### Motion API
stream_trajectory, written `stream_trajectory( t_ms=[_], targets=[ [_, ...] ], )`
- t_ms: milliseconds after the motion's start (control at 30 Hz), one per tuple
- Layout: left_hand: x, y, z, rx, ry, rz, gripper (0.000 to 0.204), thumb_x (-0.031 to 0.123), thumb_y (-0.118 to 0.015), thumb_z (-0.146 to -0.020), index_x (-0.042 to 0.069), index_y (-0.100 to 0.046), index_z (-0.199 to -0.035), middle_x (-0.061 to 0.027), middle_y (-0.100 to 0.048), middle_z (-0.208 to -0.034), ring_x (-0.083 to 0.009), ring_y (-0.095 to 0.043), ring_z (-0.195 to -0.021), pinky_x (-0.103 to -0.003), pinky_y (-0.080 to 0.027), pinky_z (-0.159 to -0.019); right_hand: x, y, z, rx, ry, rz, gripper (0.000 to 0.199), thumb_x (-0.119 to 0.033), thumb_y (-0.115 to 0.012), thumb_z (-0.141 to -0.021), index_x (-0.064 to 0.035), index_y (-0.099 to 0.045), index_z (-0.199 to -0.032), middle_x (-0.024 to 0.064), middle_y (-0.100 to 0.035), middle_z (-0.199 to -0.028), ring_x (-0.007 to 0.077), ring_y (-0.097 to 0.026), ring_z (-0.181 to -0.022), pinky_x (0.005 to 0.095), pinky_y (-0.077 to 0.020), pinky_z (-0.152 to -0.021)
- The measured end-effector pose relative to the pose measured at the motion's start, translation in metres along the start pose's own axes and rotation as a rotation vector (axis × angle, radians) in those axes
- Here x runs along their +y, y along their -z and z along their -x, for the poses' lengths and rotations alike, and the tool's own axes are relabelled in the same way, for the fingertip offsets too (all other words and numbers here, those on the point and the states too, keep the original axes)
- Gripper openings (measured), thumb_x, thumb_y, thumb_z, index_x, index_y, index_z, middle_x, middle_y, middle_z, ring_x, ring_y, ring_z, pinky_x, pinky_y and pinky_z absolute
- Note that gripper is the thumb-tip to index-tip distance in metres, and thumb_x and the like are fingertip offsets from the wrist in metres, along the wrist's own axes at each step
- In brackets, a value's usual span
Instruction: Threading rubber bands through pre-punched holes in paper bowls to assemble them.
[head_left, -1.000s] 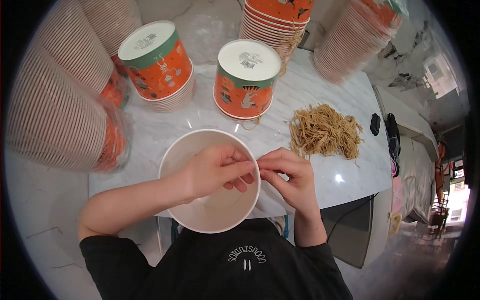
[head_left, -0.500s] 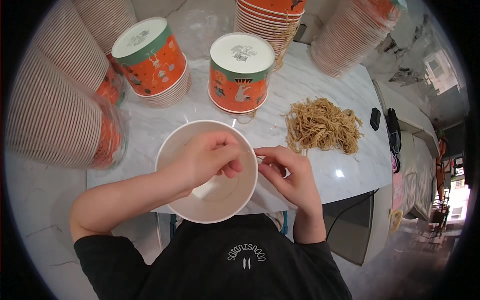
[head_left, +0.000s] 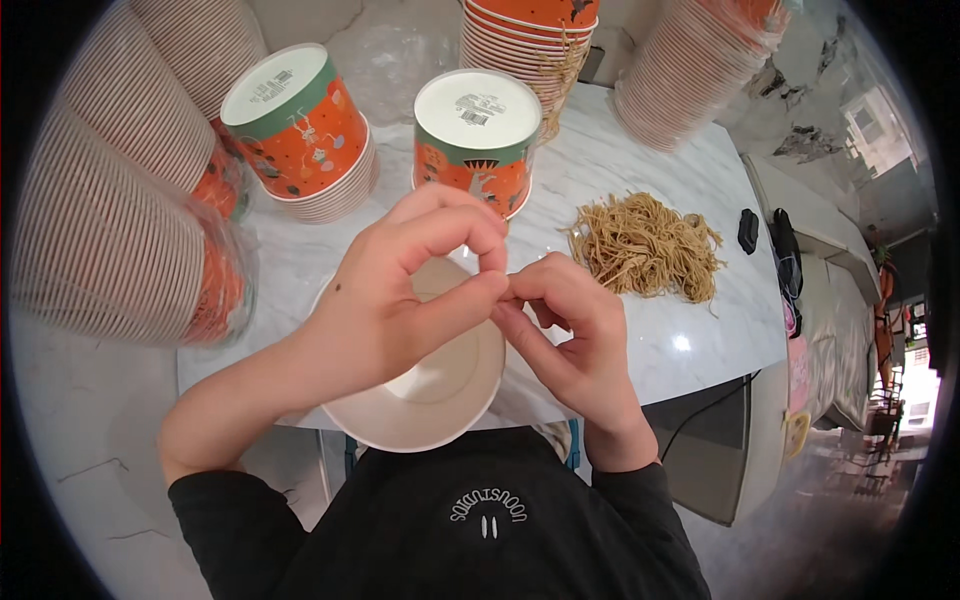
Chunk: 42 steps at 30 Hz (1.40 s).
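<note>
The marbled table (head_left: 640, 345) spread around the open white bucket (head_left: 415, 438), which stood at its near edge. The left hand (head_left: 390, 285), over the bucket's middle a moment earlier, had shifted to its far right rim, thumb and forefinger curved into a loop. Its tips met those of the right hand (head_left: 570, 325), just outside that rim; both pinches looked nearly closed, on what I could not tell. Tan strands (head_left: 648, 245) lay heaped beyond the bucket, rightward. Beyond it, small dark print (head_left: 480, 108) marked an upturned orange bucket's (head_left: 475, 165) base; nearer, pale lettering (head_left: 488, 505) arched across the black shirt (head_left: 440, 555).
</note>
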<state>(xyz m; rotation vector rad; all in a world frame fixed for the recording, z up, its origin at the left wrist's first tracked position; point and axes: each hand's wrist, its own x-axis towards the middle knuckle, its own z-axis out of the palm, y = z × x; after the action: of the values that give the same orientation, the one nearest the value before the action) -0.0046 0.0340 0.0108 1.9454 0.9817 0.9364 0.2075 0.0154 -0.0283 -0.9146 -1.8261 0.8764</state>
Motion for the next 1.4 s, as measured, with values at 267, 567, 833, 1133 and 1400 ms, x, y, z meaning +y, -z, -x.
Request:
stream_trajectory(
  t_ms=[267, 567, 833, 1133, 1400],
  targets=[
    [-0.032, 0.017, -0.024, -0.491, 0.195, 0.365, 0.012, 0.008, -0.074, -0.093, 0.004, -0.067, -0.101, -0.0041, -0.069, -0.114, -0.0111, -0.066, -0.106, -0.030, -0.049, -0.098, 0.004, 0.000, -0.001, 0.047, -0.059, -0.130, 0.008, -0.001, -0.072, -0.092, -0.0023, -0.067, -0.098, 0.0014, -0.064, -0.085, 0.0085, -0.054, -0.069, 0.0250, -0.0425, -0.060],
    [-0.038, 0.019, -0.021, -0.586, 0.318, 0.359, 0.012, 0.007, -0.078, -0.090, 0.001, -0.073, -0.099, -0.0042, -0.076, -0.097, -0.0110, -0.070, -0.099, -0.029, -0.054, -0.088, 0.024, -0.011, -0.003, 0.034, -0.212, -0.444, 0.004, 0.001, -0.066, -0.098, 0.0014, -0.063, -0.101, -0.0010, -0.066, -0.089, 0.0004, -0.059, -0.078, 0.0171, -0.0461, -0.065],
    [-0.065, 0.013, -0.004, -0.663, 0.603, 0.766, 0.013, 0.009, -0.072, -0.096, -0.002, -0.073, -0.103, -0.0092, -0.076, -0.107, -0.0138, -0.071, -0.099, -0.029, -0.055, -0.091, 0.032, -0.013, -0.003, -0.046, -0.286, -0.456, 0.006, -0.002, -0.068, -0.098, -0.0007, -0.064, -0.102, -0.0040, -0.064, -0.088, -0.0006, -0.054, -0.074, 0.0164, -0.0433, -0.063],
    [-0.059, 0.017, 0.022, -0.294, 0.715, 0.750, 0.014, 0.009, -0.072, -0.096, -0.003, -0.074, -0.103, -0.0110, -0.078, -0.103, -0.0144, -0.073, -0.093, -0.028, -0.057, -0.085, 0.030, 0.013, 0.008, -0.134, 0.023, 0.166, 0.022, 0.000, -0.081, -0.079, -0.0050, -0.074, -0.099, 0.0061, -0.066, -0.098, 0.0211, -0.064, -0.089, 0.0320, -0.0491, -0.073],
    [-0.045, 0.026, 0.051, -0.065, 0.623, 0.834, 0.011, 0.007, -0.074, -0.094, -0.002, -0.076, -0.099, -0.0110, -0.078, -0.100, -0.0140, -0.073, -0.090, -0.029, -0.057, -0.083, -0.017, -0.035, -0.019, -0.152, 0.352, 0.219, 0.041, 0.002, -0.068, -0.083, -0.0069, -0.067, -0.123, 0.0120, -0.063, -0.116, 0.0315, -0.060, -0.102, 0.0393, -0.0546, -0.085]
  ],
)
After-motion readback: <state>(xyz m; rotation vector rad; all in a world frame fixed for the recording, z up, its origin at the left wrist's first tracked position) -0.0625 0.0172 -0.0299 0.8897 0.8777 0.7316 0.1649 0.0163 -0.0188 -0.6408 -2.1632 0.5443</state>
